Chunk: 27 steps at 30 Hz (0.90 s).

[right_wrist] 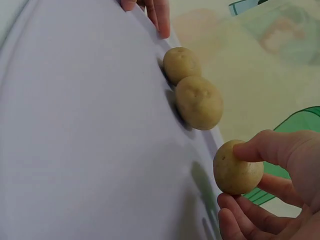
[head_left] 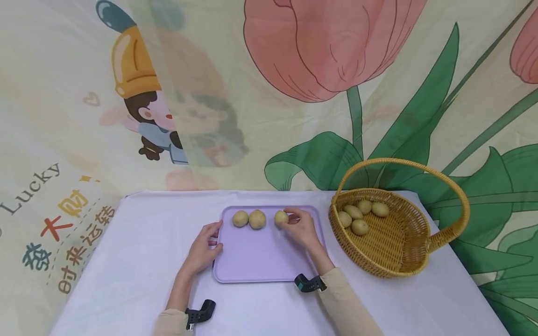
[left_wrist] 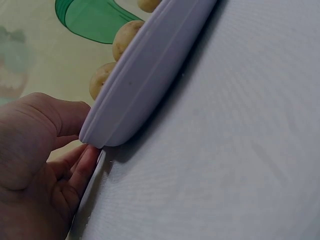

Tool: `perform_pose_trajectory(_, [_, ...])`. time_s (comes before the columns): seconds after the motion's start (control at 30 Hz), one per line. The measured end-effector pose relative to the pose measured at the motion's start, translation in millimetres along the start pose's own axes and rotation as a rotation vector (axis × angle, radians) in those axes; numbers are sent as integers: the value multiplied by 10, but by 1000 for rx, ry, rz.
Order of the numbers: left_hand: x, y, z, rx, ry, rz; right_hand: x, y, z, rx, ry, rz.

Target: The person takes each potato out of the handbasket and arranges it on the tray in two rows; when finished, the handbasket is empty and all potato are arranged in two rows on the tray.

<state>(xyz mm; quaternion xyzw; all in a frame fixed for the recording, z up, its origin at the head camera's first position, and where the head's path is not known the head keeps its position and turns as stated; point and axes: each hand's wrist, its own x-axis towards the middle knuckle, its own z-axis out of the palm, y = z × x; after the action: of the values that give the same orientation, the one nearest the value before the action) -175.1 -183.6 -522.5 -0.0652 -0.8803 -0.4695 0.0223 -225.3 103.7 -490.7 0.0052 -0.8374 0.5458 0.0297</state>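
Note:
My right hand (head_left: 300, 228) pinches a small round potato (right_wrist: 237, 167) between thumb and fingers, over the right part of the purple tray's far side. Two more potatoes lie side by side along that far edge, a smaller one (head_left: 240, 218) on the left and a larger one (head_left: 257, 219) beside it. At the left edge of the purple tray (head_left: 260, 261), my left hand (head_left: 201, 252) holds the rim, with the thumb reaching over it. The left wrist view shows the fingers of the left hand (left_wrist: 45, 145) around the tray's corner.
Right of the tray stands a wicker basket (head_left: 380, 266) with a tall arched handle (head_left: 403, 162). Several potatoes (head_left: 359, 227) lie at its left side. A white cloth (head_left: 147, 233) covers the table, and a printed curtain (head_left: 235, 177) hangs behind it.

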Motion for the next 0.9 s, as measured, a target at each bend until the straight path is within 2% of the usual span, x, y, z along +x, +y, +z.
perform_pose_trajectory(0.13, [-7, -6, 13, 1, -4, 3, -5, 45, 54, 15, -7, 11])
perform_pose_trajectory(0.37, [-6, 3, -4, 4, -2, -1, 28, 48, 109, -5, -21, -19])
perform_pose_trajectory(0.9, [9, 17, 2, -5, -6, -17, 63, 16, 191, 0, 7, -12])
